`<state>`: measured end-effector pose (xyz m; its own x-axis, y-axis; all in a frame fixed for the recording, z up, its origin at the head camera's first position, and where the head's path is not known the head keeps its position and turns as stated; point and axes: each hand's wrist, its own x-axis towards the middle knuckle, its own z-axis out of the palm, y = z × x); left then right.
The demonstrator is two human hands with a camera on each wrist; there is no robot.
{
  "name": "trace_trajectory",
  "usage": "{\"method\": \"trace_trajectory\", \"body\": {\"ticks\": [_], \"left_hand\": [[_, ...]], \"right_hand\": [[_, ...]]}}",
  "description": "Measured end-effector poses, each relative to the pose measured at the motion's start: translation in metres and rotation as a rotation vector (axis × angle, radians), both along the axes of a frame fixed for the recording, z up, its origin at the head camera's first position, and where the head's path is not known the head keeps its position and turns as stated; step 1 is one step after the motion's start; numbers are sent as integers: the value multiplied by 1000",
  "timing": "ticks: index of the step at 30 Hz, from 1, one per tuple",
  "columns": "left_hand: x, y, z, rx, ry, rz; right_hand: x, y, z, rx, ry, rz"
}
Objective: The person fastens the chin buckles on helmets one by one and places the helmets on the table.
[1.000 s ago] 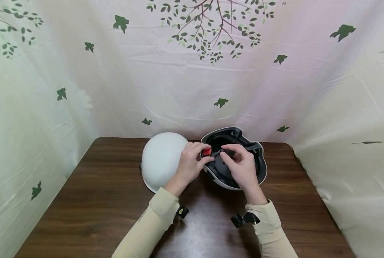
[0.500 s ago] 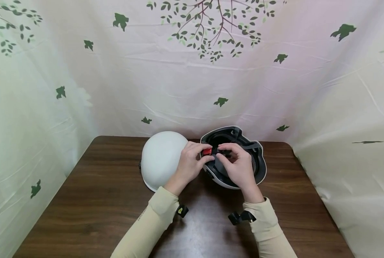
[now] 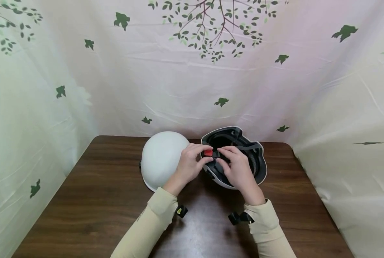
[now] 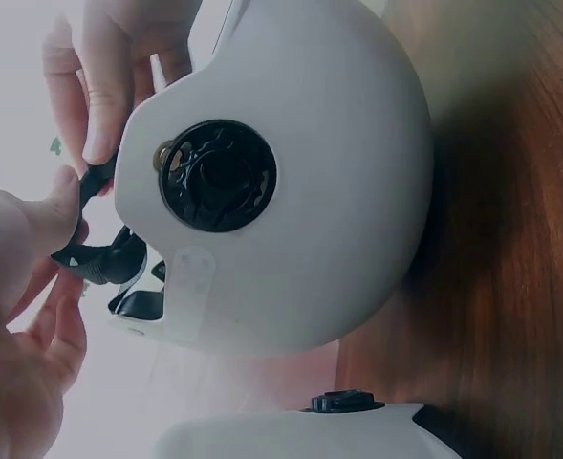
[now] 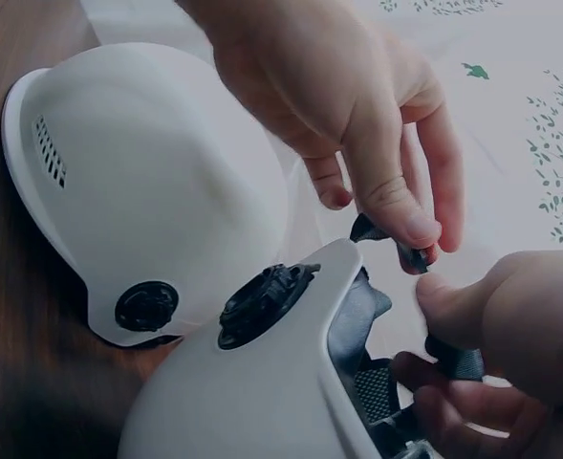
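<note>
Upturned helmet, three o'clock of a domed white helmet; left hand pinches red buckle, axis nine-to-three; right hand, black strap. Left wrist view alone shows side dial face-on.

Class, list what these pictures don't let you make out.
Head view: whether the red buckle part and black clip are joined; too small.
Head view: lettering on the left sleeve; too small.
Head view: the dome-up helmet's inside; hidden by its shell.
Left wrist view: most of that helmet; cut off by bottom edge.
</note>
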<state>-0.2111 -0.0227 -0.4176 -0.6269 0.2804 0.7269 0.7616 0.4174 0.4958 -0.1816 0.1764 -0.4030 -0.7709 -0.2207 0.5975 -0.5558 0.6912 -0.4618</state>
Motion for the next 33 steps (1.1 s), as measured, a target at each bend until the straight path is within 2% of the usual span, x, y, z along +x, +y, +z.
{"method": "trace_trajectory", "body": {"ticks": [4,6,12,17,25,33], "left_hand": [[1,-2,-1,-2,-41,-20],[1,-2,-1,-7,-40,-17],[2,-1,2,-8,-22,-27],[3,1,3,42,-69,-50],[7,0,9,101,-102,-36],[8,2,10,107,-141,-36]], "right_hand": [[3,-1,2,49,-49,-49],[4,-1,3,64,-67,-71],[6,-3,6,67,-74,-61],[5,-5,5,38,-28,-40],[5,-10,3,4,63,-20],[5,-12,4,10,82,-28]]}}
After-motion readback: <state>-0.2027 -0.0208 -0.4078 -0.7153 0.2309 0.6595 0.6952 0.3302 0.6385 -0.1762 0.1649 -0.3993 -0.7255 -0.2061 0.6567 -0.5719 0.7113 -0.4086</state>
